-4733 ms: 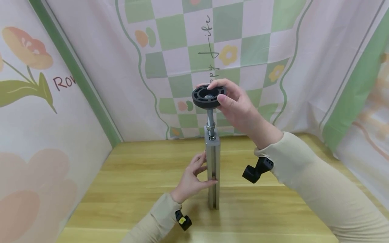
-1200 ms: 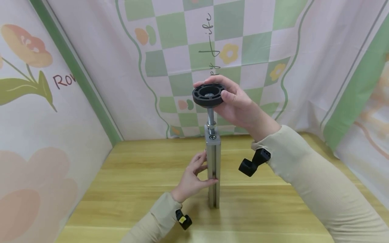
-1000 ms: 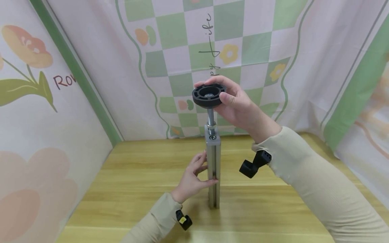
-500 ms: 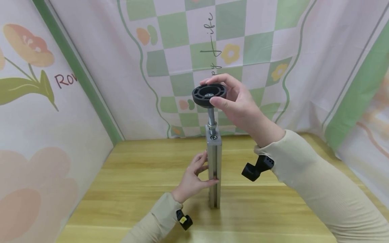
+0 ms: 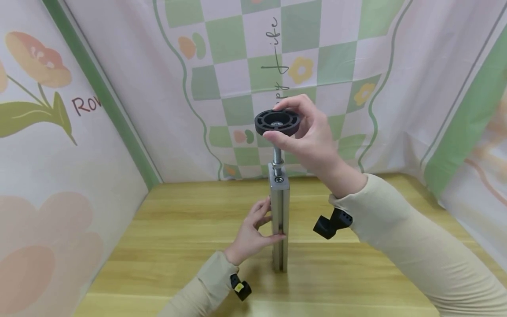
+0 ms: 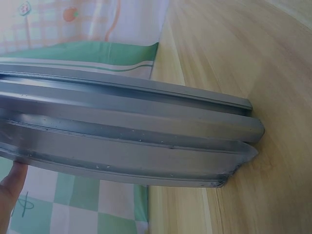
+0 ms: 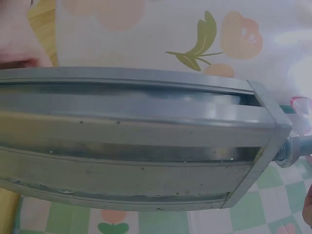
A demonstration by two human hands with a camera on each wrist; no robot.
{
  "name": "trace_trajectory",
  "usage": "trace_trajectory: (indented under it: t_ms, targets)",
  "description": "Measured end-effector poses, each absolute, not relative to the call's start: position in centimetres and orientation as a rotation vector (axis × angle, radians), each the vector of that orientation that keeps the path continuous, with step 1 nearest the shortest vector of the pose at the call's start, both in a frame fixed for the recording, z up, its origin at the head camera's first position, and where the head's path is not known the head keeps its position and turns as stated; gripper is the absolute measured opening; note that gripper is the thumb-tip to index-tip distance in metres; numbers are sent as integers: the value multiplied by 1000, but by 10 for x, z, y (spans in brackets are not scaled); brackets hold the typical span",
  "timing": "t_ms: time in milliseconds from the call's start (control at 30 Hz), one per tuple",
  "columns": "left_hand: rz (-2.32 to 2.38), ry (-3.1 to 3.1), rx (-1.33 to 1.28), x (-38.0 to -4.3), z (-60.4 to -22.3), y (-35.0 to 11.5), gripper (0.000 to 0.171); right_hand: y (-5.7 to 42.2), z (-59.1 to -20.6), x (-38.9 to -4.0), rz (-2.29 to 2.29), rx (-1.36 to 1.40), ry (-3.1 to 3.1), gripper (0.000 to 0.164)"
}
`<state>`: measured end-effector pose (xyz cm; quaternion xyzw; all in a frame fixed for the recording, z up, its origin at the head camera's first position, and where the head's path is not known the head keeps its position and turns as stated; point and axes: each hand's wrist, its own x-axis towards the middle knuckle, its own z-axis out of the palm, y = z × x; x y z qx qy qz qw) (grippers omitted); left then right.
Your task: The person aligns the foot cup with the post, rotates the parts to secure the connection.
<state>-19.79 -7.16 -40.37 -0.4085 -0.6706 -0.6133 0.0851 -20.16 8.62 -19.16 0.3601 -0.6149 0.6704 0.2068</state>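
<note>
An aluminium extrusion profile point(image 5: 279, 220) stands upright on the table, its end plate point(image 5: 279, 182) on top. From that plate rises a threaded rod point(image 5: 277, 155) with a nut point(image 5: 278, 164), topped by a round black levelling foot point(image 5: 277, 123). My right hand point(image 5: 310, 132) grips the foot's rim, thumb at the near side and fingers at the far side. Lower down, my left hand point(image 5: 249, 233) holds the profile between thumb and fingers. The left wrist view shows the slotted profile point(image 6: 122, 141) meeting the table; the right wrist view shows the end plate point(image 7: 263, 141) and rod point(image 7: 300, 145).
The wooden table point(image 5: 178, 229) lies under the profile. A printed curtain point(image 5: 222, 79) hangs close behind it, and a flowered curtain point(image 5: 51, 176) stands to the left. Black camera mounts point(image 5: 332, 223) sit on both sleeves.
My right hand has shifted its grip round the foot's rim, the thumb moving from the right side to the near front. My left hand and the profile stay in place.
</note>
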Motion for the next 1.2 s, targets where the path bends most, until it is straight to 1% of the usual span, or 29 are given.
trace_trajectory:
  t_ms: [400,567,700,767,867,1033,1200]
  targets:
    - [-1816,-2002,-1223,-198,-406,-72,105,78,-196,-199,1450,932,-1679,39]
    - [-1802,-1995,-1230,-199,-406,-72,108,77,-195,-197,1378,865,-1700,41]
    - [-1797,-1977,-1243,-200,-408,-72,108,81,-194,-197,1384,917,-1717,43]
    - [-1796,-1965,-1250,-200,-408,-72,106,85,-195,-199,1437,982,-1714,43]
    - [-1789,-1943,-1267,-201,-410,-71,102,91,-196,-204,1637,1105,-1684,38]
    - [-1788,-1933,-1274,-201,-409,-71,106,99,-196,-214,2037,1252,-1580,31]
    - [-1795,-1936,-1264,-200,-408,-71,108,101,-195,-221,2322,1479,-1460,33]
